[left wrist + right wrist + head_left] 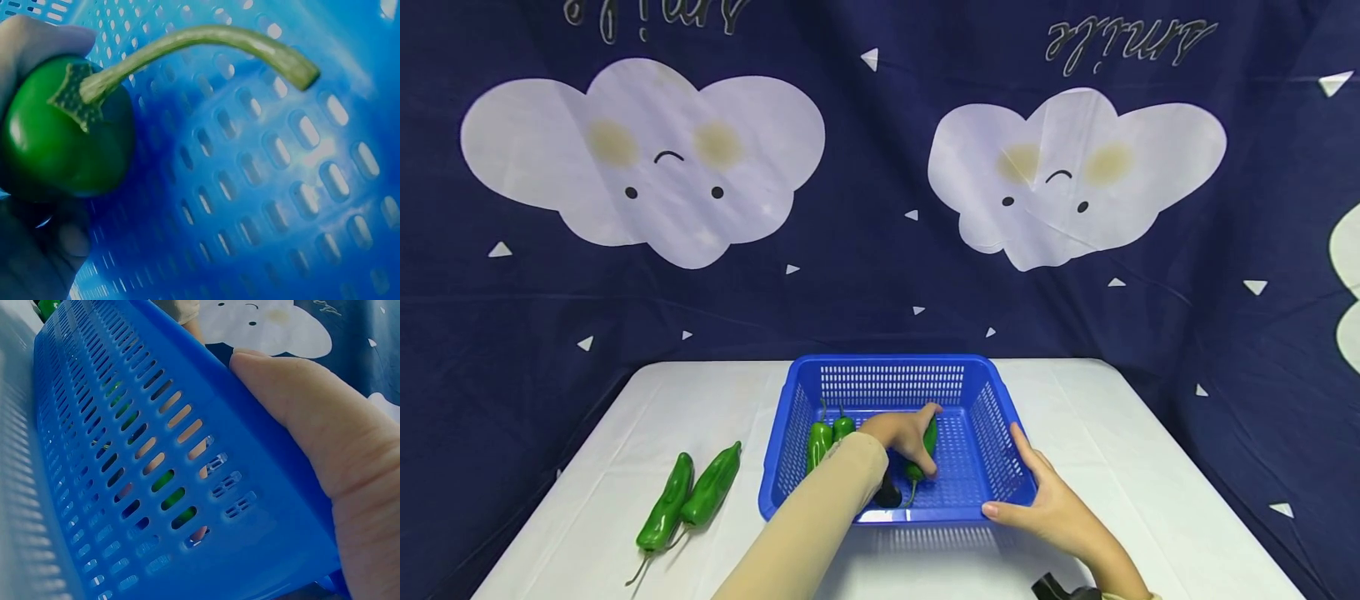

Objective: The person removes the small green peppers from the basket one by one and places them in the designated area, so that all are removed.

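Observation:
A blue plastic basket with slotted walls stands on the table. Inside it, my left hand grips a green pepper between thumb and fingers, low over the basket floor. In the left wrist view, the pepper's curved stem points away from the hand. My right hand holds the basket's near right corner, thumb on the front rim and a finger along the right rim. The right wrist view shows that thumb lying on the rim; its other fingers are hidden there.
Two more green peppers, one farther left and one beside it, lie in the basket's left part, partly behind my left arm. Outside, a glossy pepper and another pepper lie on the white table. A dark blue cloth hangs behind.

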Tool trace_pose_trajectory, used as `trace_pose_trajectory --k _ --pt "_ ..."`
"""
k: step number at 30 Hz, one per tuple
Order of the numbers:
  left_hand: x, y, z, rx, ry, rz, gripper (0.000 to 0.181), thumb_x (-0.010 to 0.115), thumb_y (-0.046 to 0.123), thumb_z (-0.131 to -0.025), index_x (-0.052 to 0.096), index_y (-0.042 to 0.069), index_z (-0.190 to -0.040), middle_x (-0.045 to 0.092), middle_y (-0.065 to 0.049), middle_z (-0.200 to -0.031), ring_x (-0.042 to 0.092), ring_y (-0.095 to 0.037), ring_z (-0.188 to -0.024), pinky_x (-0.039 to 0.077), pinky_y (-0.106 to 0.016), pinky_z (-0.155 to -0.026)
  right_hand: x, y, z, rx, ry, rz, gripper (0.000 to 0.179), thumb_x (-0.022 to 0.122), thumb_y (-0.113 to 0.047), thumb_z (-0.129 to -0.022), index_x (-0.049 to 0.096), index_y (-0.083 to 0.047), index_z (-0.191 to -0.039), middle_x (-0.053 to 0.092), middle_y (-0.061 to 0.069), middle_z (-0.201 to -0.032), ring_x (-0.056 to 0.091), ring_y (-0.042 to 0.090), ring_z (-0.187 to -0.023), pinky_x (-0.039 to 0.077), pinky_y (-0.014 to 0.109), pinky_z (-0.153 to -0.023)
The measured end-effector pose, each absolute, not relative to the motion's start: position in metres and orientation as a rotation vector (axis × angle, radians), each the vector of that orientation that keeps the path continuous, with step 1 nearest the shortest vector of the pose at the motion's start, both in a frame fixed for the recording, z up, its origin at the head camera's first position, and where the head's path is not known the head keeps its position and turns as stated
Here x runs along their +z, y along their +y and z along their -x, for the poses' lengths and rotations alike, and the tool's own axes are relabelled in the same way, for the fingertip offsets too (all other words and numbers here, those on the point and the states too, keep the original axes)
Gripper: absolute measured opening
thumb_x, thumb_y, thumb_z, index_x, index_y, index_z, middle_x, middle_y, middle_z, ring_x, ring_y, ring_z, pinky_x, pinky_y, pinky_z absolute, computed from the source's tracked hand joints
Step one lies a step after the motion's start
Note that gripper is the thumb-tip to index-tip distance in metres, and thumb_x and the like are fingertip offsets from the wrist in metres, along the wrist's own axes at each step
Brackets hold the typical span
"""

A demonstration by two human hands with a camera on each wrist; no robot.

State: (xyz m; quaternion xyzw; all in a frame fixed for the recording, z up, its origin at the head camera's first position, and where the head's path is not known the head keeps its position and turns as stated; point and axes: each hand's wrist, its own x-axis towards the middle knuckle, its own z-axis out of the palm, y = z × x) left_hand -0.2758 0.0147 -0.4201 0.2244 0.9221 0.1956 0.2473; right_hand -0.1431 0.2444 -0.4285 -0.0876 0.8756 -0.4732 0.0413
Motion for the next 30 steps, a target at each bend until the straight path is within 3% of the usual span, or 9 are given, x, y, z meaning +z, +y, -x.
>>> trace_pose_trajectory --k 8,22,30 --pt "-0.42 0.014 0.277 0.549 2.496 -0.601 0.105 0.089 0.037 -0.069 0.024 0.031 -0.151 0.054 -0.007 -0.136 0.054 -0.023 -0.125 0.045 -0.041 -0.105 -0.428 0.245 0.143 -1.474 2.663 0.294 0.116 0.082 -0.026 -0.08 -0.001 -0.027 -0.161 0.007 0.03 -0.161 0.015 0.056 -0.145 0.024 0.076 -0.107" --pt "-0.419 0.013 0.278 0.599 2.47 -0.621 0.103 0.09 0.037 -0.067 0.027 0.028 -0.149 0.057 -0.004 -0.115 0.056 -0.018 -0.106 0.047 -0.038 -0.099 -0.428 0.244 0.142 -1.478 2.654 0.27 0.116 0.082 -0.026 -0.08 -0.001 -0.027 -0.161 0.009 0.029 -0.161 0.018 0.055 -0.145 0.026 0.073 -0.109" --pt "-0.409 0.011 0.28 0.789 2.382 -0.725 0.103 0.088 0.032 -0.071 0.025 0.02 -0.151 0.057 -0.004 -0.118 0.057 -0.015 -0.107 0.047 -0.035 -0.101 -0.427 0.243 0.142 -1.477 2.66 0.25 0.115 0.082 -0.027 -0.08 0.001 -0.027 -0.161 0.008 0.029 -0.162 0.015 0.055 -0.146 0.023 0.075 -0.108"
